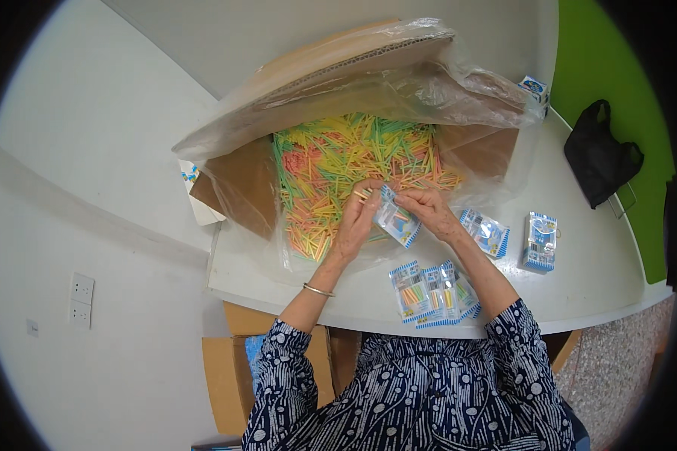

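In front of me, my right hand (430, 210) pinches the top edge of a small clear and blue-striped packet (397, 222). Pastel sticks show through its clear part. Close beside it, my left hand (359, 214) is closed with a few thin pastel sticks (363, 195) poking out between its fingers, near the packet's mouth. Both hands are over the near edge of a large plastic-lined cardboard box, which is filled with loose pink, yellow and green sticks (346, 161). Several packets with sticks inside (410, 292) lie overlapping on the table, nearer my body.
Flat blue-and-white packets (485, 233) lie right of my right forearm, and a banded stack of packets (540, 242) is farther right. The box's flaps (338, 68) rise behind. A black bag (600, 154) hangs by the green panel. An open carton (226, 368) stands below the table's edge.
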The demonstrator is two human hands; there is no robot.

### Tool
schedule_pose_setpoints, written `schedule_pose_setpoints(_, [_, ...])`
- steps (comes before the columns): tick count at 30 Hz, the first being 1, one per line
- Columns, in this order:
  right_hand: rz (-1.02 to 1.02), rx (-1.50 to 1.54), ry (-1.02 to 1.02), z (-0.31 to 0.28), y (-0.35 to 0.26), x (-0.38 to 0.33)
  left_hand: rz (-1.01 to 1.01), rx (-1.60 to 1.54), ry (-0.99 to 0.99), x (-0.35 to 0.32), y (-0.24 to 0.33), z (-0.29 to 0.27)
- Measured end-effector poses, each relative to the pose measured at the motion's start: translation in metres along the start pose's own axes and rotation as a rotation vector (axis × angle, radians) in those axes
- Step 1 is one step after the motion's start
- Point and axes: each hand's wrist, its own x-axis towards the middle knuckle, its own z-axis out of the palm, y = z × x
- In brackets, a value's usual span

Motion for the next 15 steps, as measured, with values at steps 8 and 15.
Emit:
schedule_pose_setpoints(8, [-0.090, 0.066, 0.133, 0.005, 0.002, 0.016, 0.045, 0.240, 0.018, 0.016, 0.007, -0.016])
schedule_pose_setpoints(15, [-0.115, 0.176, 0.096, 0.008, -0.011, 0.011, 0.085, 0.265, 0.028, 0.028, 0.022, -0.013])
